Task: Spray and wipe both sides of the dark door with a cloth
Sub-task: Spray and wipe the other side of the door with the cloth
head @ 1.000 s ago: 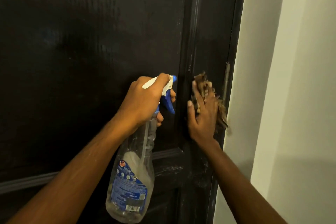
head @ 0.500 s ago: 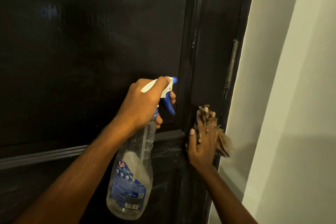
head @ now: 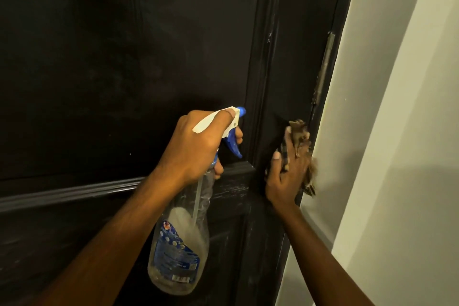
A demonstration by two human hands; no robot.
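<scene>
The dark door fills most of the view, with a raised moulding running across it and a vertical stile at the right. My left hand grips the neck of a clear spray bottle with a white and blue trigger head, nozzle pointed at the door. My right hand presses a brown patterned cloth flat against the door's right stile, close to its edge. Most of the cloth is hidden under my fingers.
A metal hinge sits on the door's right edge, above the cloth. A pale wall stands right beside the door edge. White streaks mark the lower rail near the bottle.
My right hand with the cloth went down the stile, then came back up a little. The left hand kept the bottle in about the same place.
</scene>
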